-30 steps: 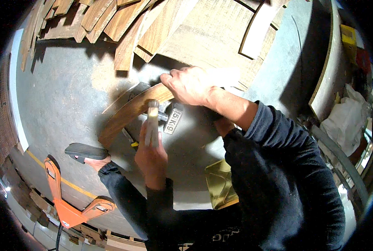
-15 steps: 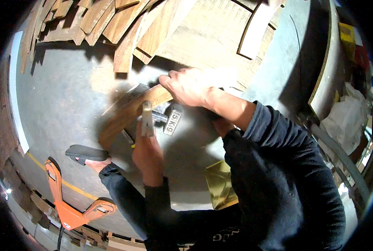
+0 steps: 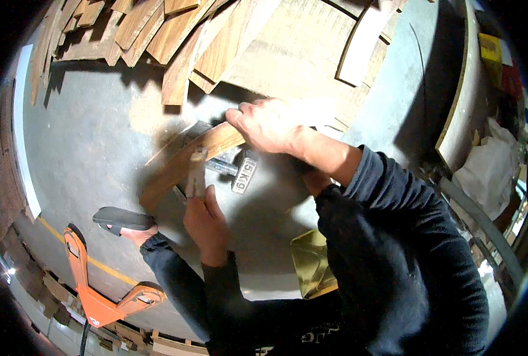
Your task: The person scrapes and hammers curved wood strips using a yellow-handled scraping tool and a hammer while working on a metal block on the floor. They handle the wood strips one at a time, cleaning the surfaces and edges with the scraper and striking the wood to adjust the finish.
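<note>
My right hand [image 3: 270, 124] is closed over the upper right end of a narrow brown wooden plank [image 3: 178, 166], which slants down to the left. Below it, my left hand [image 3: 206, 225] is wrapped round a slim, pale, worn tool with a rounded end [image 3: 197, 169]; its kind is not clear. The tool's upper end overlaps the plank's near edge in this view, and I cannot tell if they touch. A dumbbell-like metal weight [image 3: 244, 175] with a shiny bar lies under the plank, partly hidden by it.
Wooden planks [image 3: 178, 35] lie piled along the far side on a large board [image 3: 287, 53]. A golden tin-like container [image 3: 311, 264] stands by my leg. My sandalled foot [image 3: 124, 219] is at left, near an orange pallet-jack handle [image 3: 95, 305]. A white plastic bag [image 3: 486, 172] lies at right.
My left hand and the pale tool have shifted slightly left, and the tool has turned a little. My right hand and the plank stay almost still.
</note>
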